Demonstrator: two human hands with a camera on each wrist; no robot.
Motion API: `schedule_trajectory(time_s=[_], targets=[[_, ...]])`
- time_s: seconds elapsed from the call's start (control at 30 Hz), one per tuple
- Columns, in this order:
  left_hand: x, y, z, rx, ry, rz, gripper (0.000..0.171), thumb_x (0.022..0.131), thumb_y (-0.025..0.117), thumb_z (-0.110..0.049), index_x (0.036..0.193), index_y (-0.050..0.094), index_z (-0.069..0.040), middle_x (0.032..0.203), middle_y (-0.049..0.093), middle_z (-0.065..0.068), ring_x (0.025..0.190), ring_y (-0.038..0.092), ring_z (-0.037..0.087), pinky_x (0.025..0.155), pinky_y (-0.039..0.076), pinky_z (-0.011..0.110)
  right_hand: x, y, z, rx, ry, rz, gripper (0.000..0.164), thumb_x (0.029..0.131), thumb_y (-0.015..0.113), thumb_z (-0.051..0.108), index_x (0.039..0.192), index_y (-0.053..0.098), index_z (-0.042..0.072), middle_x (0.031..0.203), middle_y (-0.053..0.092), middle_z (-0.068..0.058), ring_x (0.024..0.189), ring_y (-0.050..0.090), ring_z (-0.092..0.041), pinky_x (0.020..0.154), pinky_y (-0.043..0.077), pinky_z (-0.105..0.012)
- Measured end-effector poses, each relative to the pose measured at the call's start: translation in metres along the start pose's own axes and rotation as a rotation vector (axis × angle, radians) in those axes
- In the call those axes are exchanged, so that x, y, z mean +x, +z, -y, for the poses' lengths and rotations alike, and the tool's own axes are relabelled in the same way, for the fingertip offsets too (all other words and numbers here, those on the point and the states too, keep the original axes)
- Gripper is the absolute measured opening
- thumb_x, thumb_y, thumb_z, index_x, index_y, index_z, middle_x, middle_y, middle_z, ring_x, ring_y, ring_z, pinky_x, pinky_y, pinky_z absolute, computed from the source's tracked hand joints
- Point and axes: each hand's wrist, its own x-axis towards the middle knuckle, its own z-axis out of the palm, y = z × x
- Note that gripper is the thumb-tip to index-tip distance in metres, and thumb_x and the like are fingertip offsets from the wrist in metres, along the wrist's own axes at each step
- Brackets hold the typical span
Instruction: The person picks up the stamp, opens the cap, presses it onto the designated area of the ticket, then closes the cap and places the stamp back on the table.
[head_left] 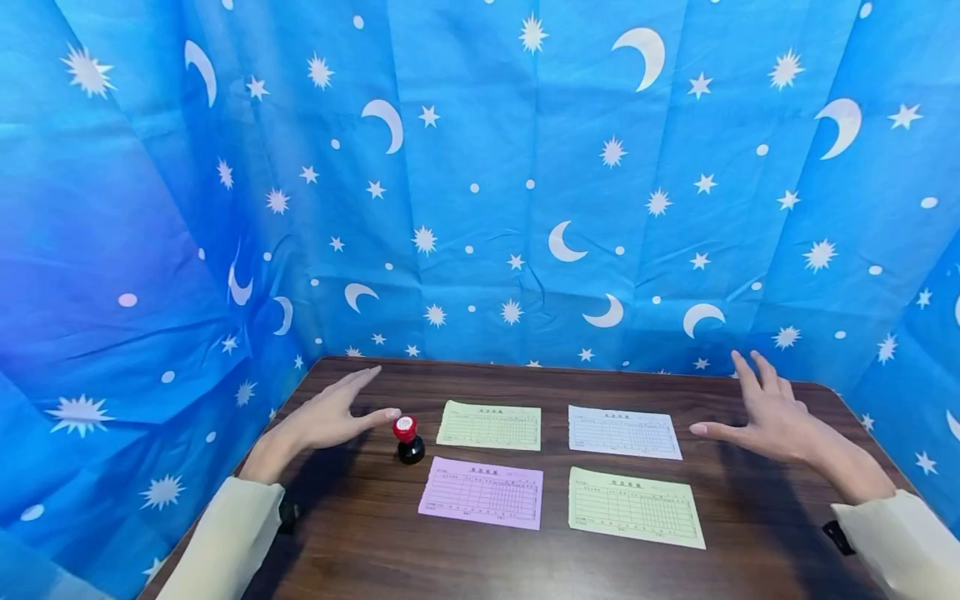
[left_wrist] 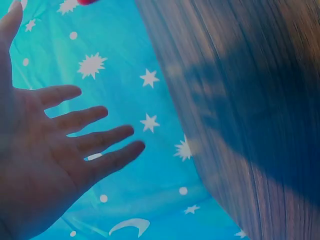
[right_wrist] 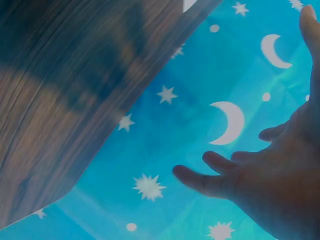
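My left hand (head_left: 330, 414) hovers over the left side of the table, fingers spread and holding nothing. Just right of its thumb stands a self-inking stamp (head_left: 407, 440) with a red top and black base. My right hand (head_left: 772, 417) is raised over the table's right side, its fingers apart and nothing in them. Between the hands lie a green form slip (head_left: 489, 426) at back left, a pale white-blue slip (head_left: 625, 432) at back right, a pink-purple slip (head_left: 482, 493) at front left and another green slip (head_left: 634, 507) at front right. Both wrist views show the palms (left_wrist: 45, 155) (right_wrist: 280, 185) bare.
The dark wooden table (head_left: 360, 550) has rounded far corners. Blue cloth (head_left: 495, 150) with white moons and stars hangs behind it and along both sides. Black bands (head_left: 288, 515) sit at the wrists, by the cream sleeves.
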Motion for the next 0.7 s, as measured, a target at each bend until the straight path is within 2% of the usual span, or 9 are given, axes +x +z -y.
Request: schedule_trajectory(time_s=[0.1,0.23,0.37,0.5,0.7], targets=[[-0.001,0.000,-0.004,-0.030,0.047,-0.007,0.103,0.091,0.058,-0.079,0.165,0.033,-0.011,0.166,0.038,0.026,0.152,0.037,0.052,0.116,0.035,0.074,-0.001,0.000,0.008,0.027,-0.009,-0.019,0.134,0.085,0.074,0.070,0.164,-0.001,-0.007,0.157,0.012,-0.048,0.137,0.023,-0.071,0.099,0.031,-0.088],[-0.003,0.002,-0.010,-0.080,0.106,0.013,0.095,0.091,0.065,-0.073,0.160,0.043,-0.011,0.159,0.050,0.024,0.146,0.049,0.047,0.114,0.043,0.068,-0.004,0.004,0.017,0.071,-0.047,-0.036,0.123,0.090,0.074,0.064,0.161,0.011,-0.014,0.147,0.026,-0.047,0.129,0.034,-0.064,0.097,0.041,-0.079],[-0.004,0.005,-0.016,-0.153,0.150,0.056,0.085,0.091,0.073,-0.064,0.154,0.051,-0.010,0.149,0.060,0.022,0.130,0.064,0.040,0.103,0.056,0.056,-0.009,0.009,0.025,0.135,-0.092,-0.053,0.107,0.092,0.076,0.056,0.155,0.027,-0.015,0.138,0.038,-0.040,0.121,0.051,-0.054,0.096,0.048,-0.071],[-0.002,0.005,-0.022,-0.210,0.165,0.073,0.077,0.090,0.079,-0.054,0.148,0.056,-0.008,0.141,0.065,0.021,0.119,0.071,0.035,0.095,0.061,0.049,-0.012,0.009,0.036,0.212,-0.126,-0.101,0.092,0.092,0.080,0.048,0.147,0.038,-0.012,0.135,0.044,-0.033,0.116,0.062,-0.049,0.094,0.053,-0.065],[0.001,0.006,-0.031,-0.199,0.162,0.088,0.071,0.086,0.085,-0.049,0.138,0.063,-0.005,0.130,0.072,0.018,0.107,0.074,0.026,0.092,0.062,0.045,-0.016,0.007,0.053,0.307,-0.168,-0.155,0.079,0.092,0.082,0.038,0.145,0.044,-0.008,0.138,0.054,-0.031,0.113,0.068,-0.043,0.091,0.057,-0.060]])
